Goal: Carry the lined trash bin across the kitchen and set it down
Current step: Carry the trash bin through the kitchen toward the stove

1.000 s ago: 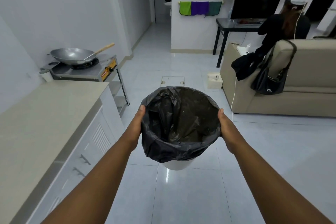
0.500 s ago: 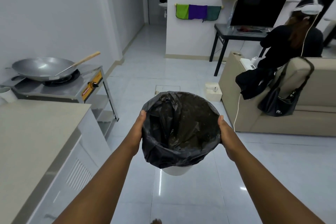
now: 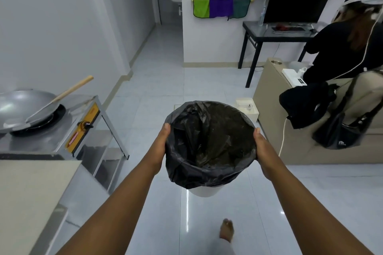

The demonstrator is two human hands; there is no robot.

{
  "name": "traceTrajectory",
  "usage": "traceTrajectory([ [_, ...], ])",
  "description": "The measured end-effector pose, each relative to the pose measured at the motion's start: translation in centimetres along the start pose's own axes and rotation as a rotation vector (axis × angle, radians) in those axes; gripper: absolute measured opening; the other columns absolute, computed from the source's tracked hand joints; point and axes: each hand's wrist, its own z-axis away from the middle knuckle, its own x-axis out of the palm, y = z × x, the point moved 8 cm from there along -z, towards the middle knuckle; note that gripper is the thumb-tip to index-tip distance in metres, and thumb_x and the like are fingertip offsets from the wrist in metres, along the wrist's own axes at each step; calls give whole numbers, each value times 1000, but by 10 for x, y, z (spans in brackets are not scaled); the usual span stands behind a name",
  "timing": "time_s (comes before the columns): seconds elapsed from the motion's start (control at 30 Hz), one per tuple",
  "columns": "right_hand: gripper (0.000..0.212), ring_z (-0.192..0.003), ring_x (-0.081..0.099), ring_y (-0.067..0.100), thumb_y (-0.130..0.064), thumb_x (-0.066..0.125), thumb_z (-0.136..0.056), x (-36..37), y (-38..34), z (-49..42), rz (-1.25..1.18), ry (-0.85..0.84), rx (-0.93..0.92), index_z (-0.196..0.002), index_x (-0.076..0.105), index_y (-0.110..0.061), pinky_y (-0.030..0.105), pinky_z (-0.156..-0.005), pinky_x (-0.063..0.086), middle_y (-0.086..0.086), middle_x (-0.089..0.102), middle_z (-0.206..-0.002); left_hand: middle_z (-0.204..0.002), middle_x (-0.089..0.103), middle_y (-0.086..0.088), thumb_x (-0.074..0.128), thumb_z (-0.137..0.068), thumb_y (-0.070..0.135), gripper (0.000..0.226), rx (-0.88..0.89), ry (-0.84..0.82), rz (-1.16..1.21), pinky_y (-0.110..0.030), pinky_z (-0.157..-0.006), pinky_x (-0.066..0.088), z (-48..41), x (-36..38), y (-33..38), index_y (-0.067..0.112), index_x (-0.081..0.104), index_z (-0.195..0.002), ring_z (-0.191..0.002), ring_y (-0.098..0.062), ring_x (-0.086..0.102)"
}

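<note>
A white trash bin (image 3: pixel 204 191) lined with a black plastic bag (image 3: pixel 209 145) hangs in the air in front of me, above the tiled floor. My left hand (image 3: pixel 160 145) presses the bin's left side near the rim. My right hand (image 3: pixel 262 149) holds the opposite side. The bag is folded over the rim and hides most of the white wall. The bag's inside looks empty apart from specks. One bare foot (image 3: pixel 227 231) shows on the floor below the bin.
A steel stove stand (image 3: pixel 91 122) with a wok (image 3: pixel 22 107) and a counter (image 3: pixel 27 190) line the left. A beige sofa (image 3: pixel 294 151) with a black handbag (image 3: pixel 339 132), a seated person (image 3: pixel 344 47), a desk (image 3: pixel 275 36) and a small box (image 3: pixel 247 107) lie right.
I have walked forward with the bin held between both hands. The stove, sofa and desk have come closer, and my foot has come into view below.
</note>
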Motion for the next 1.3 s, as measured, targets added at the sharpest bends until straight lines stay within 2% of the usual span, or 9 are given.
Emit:
traceTrajectory([
  [0.17,88,-132,45,22,-92,27,-69,-6,-14,-113,-5,-1,9,-141,40,-45,41,-107,36,-3,47,-147,-140,58,13,36,-79,85,74,13,13,-5,-34,-108,38,-104,-4,12,43,52,-138,-130,-9,50],
  [0.3,77,-131,45,16,-92,28,-70,-15,-32,-199,-19,-54,-19,-135,43,-54,44,-111,35,-7,47,-146,-138,59,15,37,-78,85,75,-15,36,-25,-28,-101,41,-183,-5,22,44,52,-138,-127,-5,52],
  [0.4,80,-131,44,16,-92,27,-71,-16,-48,-262,22,-99,-34,-138,40,-51,45,-111,36,-8,47,-144,-133,62,18,36,-78,86,71,-14,65,-27,-23,-92,44,-238,-12,39,47,55,-134,-123,-2,56],
  [0.53,46,-124,48,13,-94,32,-66,-18,-73,-339,-4,-104,-38,-103,50,-72,40,-107,39,-11,51,-132,-132,64,17,36,-79,85,68,0,100,-15,-25,-93,44,-310,-13,57,47,57,-131,-122,-5,57],
  [0.77,42,-122,52,15,-94,37,-63,-2,-98,-466,25,-85,-24,-94,56,-73,45,-107,41,-12,58,-127,-141,58,8,37,-76,86,78,-19,155,35,-33,-102,41,-426,-47,64,42,51,-139,-128,-13,52],
  [0.83,61,-125,51,17,-94,37,-63,4,-104,-486,31,-96,-21,-110,58,-62,44,-107,40,-8,57,-133,-142,57,7,37,-75,86,80,-32,149,50,-35,-105,39,-447,-53,67,41,51,-140,-130,-14,51],
  [0.93,94,-130,46,19,-96,30,-63,38,-117,-551,123,-133,-28,-139,44,-43,42,-108,37,-4,48,-145,-139,59,10,39,-74,88,79,-17,169,48,-29,-99,42,-509,-92,73,42,52,-138,-127,-11,53],
  [1.1,95,-118,46,11,-97,27,-62,81,-163,-650,181,-147,-35,-141,39,-46,33,-99,38,-10,47,-138,-131,64,16,41,-75,87,75,-16,161,73,-25,-94,46,-606,-149,100,45,56,-134,-119,-3,60],
  [1.3,89,-131,45,18,-92,27,-71,162,-221,-764,157,-213,-66,-142,42,-40,36,-105,38,-4,46,-147,-143,55,10,43,-76,85,81,21,210,91,-33,-107,40,-700,-231,141,40,48,-142,-131,-10,51],
])
